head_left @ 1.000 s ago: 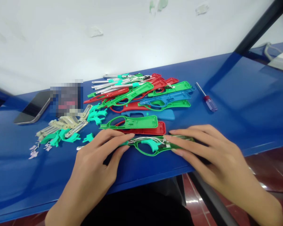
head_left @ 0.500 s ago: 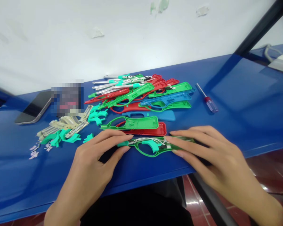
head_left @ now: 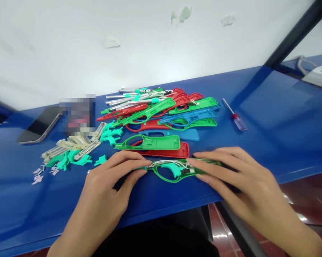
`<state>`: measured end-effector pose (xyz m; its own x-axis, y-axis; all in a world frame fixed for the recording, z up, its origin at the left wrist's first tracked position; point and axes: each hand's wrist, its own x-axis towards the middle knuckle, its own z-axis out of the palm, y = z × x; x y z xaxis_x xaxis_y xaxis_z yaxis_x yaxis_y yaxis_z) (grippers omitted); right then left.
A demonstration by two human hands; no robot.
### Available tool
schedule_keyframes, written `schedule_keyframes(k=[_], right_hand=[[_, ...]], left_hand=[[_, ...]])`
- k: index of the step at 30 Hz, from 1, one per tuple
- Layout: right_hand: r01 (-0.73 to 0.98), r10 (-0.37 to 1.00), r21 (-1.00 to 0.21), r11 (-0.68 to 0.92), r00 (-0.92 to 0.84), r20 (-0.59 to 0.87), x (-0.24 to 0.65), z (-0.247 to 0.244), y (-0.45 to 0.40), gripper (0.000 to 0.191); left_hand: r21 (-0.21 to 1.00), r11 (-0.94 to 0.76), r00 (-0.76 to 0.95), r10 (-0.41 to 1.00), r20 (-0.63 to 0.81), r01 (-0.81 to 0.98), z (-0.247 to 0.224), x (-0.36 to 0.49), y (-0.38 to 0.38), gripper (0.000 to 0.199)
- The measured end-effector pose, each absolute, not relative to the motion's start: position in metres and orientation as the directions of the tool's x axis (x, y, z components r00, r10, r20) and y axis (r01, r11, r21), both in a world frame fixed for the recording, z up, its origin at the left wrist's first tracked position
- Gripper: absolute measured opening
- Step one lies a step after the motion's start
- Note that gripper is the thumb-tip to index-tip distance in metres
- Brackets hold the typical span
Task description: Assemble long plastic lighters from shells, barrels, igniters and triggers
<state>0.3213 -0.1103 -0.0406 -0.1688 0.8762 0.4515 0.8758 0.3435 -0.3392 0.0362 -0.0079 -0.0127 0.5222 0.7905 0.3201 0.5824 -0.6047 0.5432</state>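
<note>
Between my hands lies a green lighter shell half (head_left: 164, 179), its hollow side up near the table's front edge. Inside it sit a teal trigger (head_left: 172, 169), white wires (head_left: 167, 161) and a small black part (head_left: 184, 171). My left hand (head_left: 115, 178) pinches the nozzle end on the left, where a bit of teal collar shows between thumb and fingers. At the handle end, my right hand (head_left: 230, 175) grips with thumb and fingertips; its fingers hide most of the handle. Just behind lie another green shell half (head_left: 161, 142) and a red shell half (head_left: 183, 150).
Farther back is a pile of red, green and blue shell halves (head_left: 187, 116) with silver lighter tubes (head_left: 118, 101). To the left are teal triggers (head_left: 111, 135), clear fuel tanks (head_left: 80, 141), small pale pieces (head_left: 37, 178) and a phone (head_left: 39, 123). A screwdriver (head_left: 238, 121) lies right.
My left fingers have closed farther over the teal collar at the nozzle end, which now mostly disappears beneath them. My right hand stays on the handle. The view has shifted slightly.
</note>
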Motion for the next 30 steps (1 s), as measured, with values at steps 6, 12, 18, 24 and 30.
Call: schedule_keyframes(k=[6,12,18,24,30], right_hand=[[0.869,0.868,-0.343,0.356,-0.172,0.466,0.3216,-0.042,-0.1096,0.032],[0.874,0.868,-0.334,0.353,-0.174,0.464,0.3217,-0.0416,-0.1115,0.032],[0.869,0.861,-0.333,0.366,-0.181,0.475,0.3218,-0.0401,-0.1106,0.032],[0.861,0.858,-0.328,0.389,-0.208,0.47,0.3227,-0.0395,-0.111,0.033],[0.885,0.866,-0.316,0.342,-0.166,0.472,0.3211,-0.0417,-0.1141,0.037]], left_hand=[[0.56,-0.595,0.485,0.801,0.351,0.576,-0.0162,0.0362,-0.0079,0.024],[0.529,-0.636,0.516,0.77,0.376,0.562,-0.0166,0.0375,-0.0056,0.016],[0.531,-0.671,0.546,0.736,0.399,0.517,-0.0152,0.0416,-0.0046,0.021],[0.457,-0.726,0.57,0.687,0.45,0.514,-0.0133,0.0453,-0.0065,0.027],[0.343,-0.755,0.583,0.651,0.485,0.558,-0.0135,0.0431,-0.0075,0.031]])
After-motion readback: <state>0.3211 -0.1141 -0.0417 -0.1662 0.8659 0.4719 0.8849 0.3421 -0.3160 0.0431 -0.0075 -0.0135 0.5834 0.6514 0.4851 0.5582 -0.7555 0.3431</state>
